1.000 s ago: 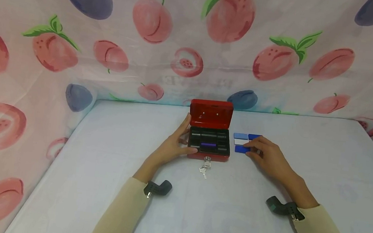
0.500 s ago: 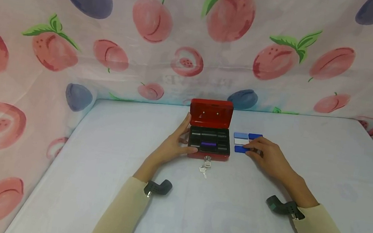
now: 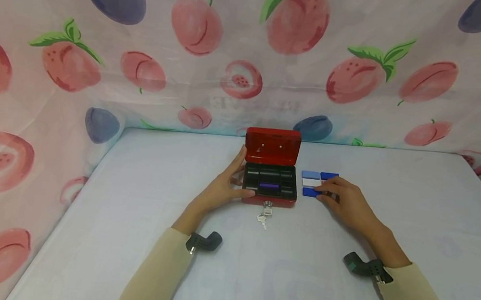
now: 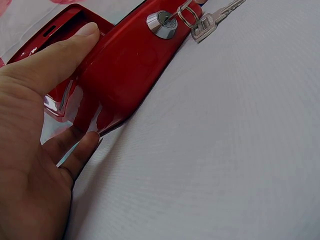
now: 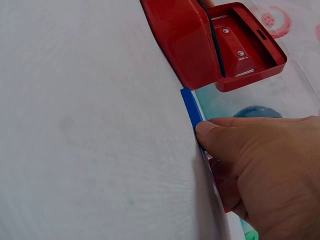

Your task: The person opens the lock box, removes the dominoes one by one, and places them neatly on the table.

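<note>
A red cash box (image 3: 280,203) stands with its lid (image 3: 272,146) raised and a black tray (image 3: 289,194) inside. My left hand (image 3: 216,191) holds its left side, thumb over the front edge and fingers along the side wall. A key sits in the lock (image 4: 162,24), with another key (image 4: 205,27) hanging from the ring. Just right of the box, my right hand (image 3: 348,201) pinches the near blue block (image 3: 309,192), thumb on its front edge; the fingertips behind are partly hidden. In the tray lies a purple piece (image 3: 269,185).
Behind the pinched block lie a white block (image 3: 309,182), a light-blue block (image 3: 310,174) and a dark-blue block (image 3: 329,176). A red piece (image 5: 218,177) shows partly under my right hand. Fruit-print cloth (image 3: 194,87) rises behind the white table (image 3: 132,188).
</note>
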